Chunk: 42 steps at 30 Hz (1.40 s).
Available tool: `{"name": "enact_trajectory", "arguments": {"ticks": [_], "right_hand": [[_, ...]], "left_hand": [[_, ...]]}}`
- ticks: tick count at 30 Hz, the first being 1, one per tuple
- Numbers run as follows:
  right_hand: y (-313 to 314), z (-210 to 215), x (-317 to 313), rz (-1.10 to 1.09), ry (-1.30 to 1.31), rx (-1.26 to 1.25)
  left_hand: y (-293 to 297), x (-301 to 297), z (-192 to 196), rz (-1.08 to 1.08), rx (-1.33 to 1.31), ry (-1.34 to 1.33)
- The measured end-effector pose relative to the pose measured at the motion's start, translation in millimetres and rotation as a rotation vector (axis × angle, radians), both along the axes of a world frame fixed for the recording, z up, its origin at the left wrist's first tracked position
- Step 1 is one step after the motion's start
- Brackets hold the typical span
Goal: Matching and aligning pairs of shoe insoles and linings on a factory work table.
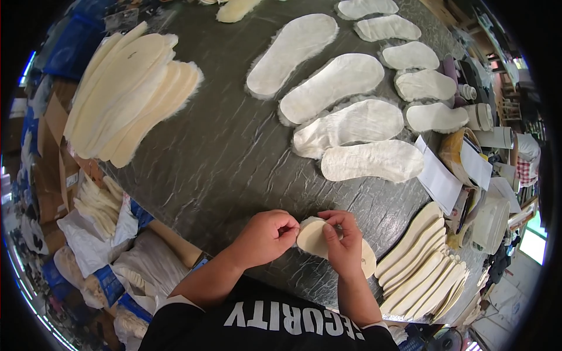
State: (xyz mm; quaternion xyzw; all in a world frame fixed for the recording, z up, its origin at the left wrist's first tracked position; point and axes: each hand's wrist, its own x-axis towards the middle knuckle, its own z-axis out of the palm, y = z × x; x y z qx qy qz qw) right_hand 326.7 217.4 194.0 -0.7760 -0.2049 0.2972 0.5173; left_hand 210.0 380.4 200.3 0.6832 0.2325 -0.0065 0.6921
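Note:
A cream shoe insole [312,239] is held just above the table's near edge, close to my body. My right hand [344,240] grips it across the middle, with the thumb on the pale face and the fingers over the far edge. At the insole's left end, my left hand [268,235] is closed in a pinch, thumb and forefinger at the rim. Whatever fine bit lies between those fingertips is too small to make out. A paler layer shows along the insole's upper left edge. The rounded right end sticks out past my right hand, with a small dark mark on it.
White fleecy insoles [348,126] lie in rows on the dark table [216,146]. Stacked cream insoles [137,88] are at the far left, and more [421,263] fan out at right. Papers [439,178] and a yellow container [453,149] line the right side. A white bag [88,234] stands left.

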Motion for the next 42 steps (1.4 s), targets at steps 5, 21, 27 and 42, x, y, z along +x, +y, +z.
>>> {"name": "enact_trajectory", "arguments": {"ticks": [5, 21, 27, 42], "right_hand": [[-2, -2, 0, 0.002, 0.039, -0.016], [-5, -5, -7, -0.056, 0.095, 0.054], [-8, 10, 0, -0.055, 0.180, 0.044], [-19, 10, 22, 0.301, -0.194, -0.137]], "left_hand": [[-2, 3, 5, 0.016, 0.039, 0.038], [-4, 8, 2, 0.096, 0.018, -0.059], [0, 1, -7, 0.005, -0.092, -0.046], [-1, -16, -23, 0.114, -0.171, -0.099]]}}
